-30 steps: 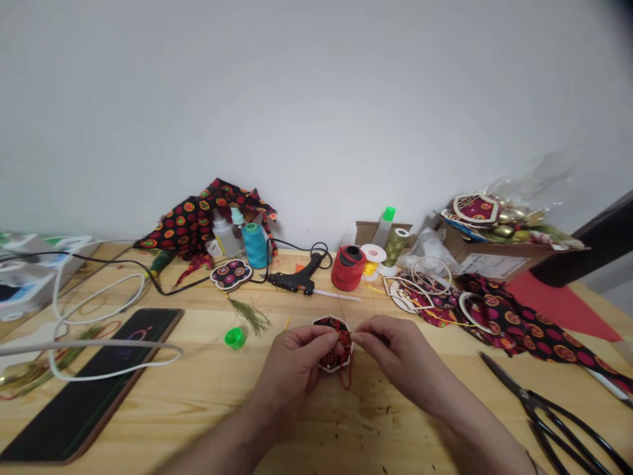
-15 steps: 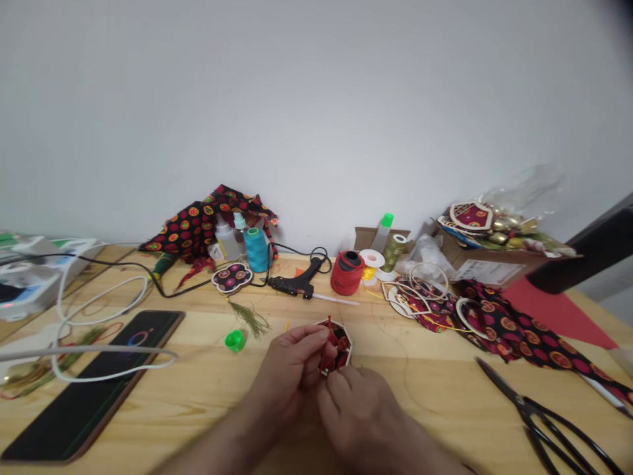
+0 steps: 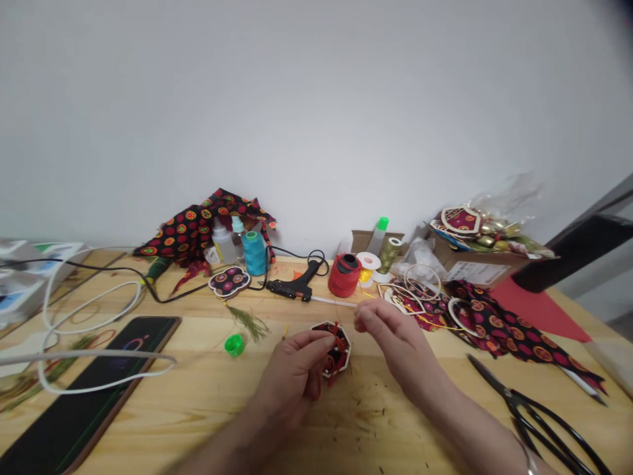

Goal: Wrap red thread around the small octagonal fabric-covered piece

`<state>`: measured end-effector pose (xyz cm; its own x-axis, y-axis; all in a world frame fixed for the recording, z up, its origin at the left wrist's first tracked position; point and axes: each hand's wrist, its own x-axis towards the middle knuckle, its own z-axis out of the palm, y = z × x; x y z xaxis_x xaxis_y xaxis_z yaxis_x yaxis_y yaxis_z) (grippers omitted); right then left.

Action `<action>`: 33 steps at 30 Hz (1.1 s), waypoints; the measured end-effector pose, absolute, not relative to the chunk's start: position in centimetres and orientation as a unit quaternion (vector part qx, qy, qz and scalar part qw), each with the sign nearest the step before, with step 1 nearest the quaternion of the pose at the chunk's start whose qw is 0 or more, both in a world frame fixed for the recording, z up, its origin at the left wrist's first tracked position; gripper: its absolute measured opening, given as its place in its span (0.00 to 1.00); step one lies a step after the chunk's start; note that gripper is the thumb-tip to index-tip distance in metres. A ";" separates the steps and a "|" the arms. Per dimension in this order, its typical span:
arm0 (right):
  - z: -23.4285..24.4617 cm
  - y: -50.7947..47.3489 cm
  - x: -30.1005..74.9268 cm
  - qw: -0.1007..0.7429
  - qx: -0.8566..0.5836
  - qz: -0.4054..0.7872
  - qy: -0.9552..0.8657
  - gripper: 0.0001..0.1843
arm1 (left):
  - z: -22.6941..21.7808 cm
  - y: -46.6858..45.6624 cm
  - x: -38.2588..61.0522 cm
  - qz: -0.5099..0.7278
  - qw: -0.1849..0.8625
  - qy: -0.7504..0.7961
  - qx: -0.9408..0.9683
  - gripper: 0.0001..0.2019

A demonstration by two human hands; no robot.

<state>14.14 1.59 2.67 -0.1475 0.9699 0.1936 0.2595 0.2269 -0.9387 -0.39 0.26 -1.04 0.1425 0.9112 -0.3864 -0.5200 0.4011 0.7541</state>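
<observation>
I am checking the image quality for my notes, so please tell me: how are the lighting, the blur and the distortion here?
Head view: soft light on the wall, dark top-right corner; head view: left forearm blurred toward the bottom edge, fine detail at the left hand unclear; head view: the phone at lower left looks stretched.

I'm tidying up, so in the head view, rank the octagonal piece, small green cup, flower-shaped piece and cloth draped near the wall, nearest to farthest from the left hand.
From the left hand:
1. Octagonal piece: at its fingertips.
2. Small green cup: left of it.
3. Flower-shaped piece: farther back, left.
4. Draped cloth: rear left, near the wall.
</observation>
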 end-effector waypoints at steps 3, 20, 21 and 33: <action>1.4 2.7 14.0 0.404 -0.420 0.653 -0.484 0.13 | -1.3 0.3 -0.4 0.497 0.706 0.437 0.253 0.09; -0.5 1.7 13.4 0.412 -0.443 0.676 -0.420 0.11 | -1.0 0.2 -0.2 0.428 0.654 0.478 0.401 0.11; -0.5 1.7 13.4 0.417 -0.455 0.671 -0.411 0.10 | -1.0 0.2 -0.2 0.426 0.651 0.485 0.399 0.11; -0.5 2.0 13.7 0.421 -0.496 0.603 -0.462 0.06 | -0.8 0.1 -0.2 0.395 0.635 0.525 0.408 0.12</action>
<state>13.69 1.99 -0.48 -0.1538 0.9660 -0.2079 -0.0497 -0.2177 -0.9748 -0.20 0.07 -0.81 0.1382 0.9288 -0.3440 -0.0732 0.3559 0.9316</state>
